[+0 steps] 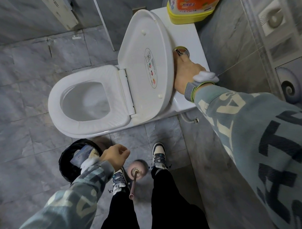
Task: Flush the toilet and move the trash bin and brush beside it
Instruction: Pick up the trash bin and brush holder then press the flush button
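The chrome flush button on the toilet tank, far right, takes a fingertip of the right hand, which should press straight down firmly, while the loosely curled, empty left hand hovers near the black trash bin and pink brush on the near floor.

Detergent bottle cut off by the top edge, label only partly legible. Flush button half hidden behind the raised toilet lid and right hand. Trash bin contents unclear, partly covered by the left hand.
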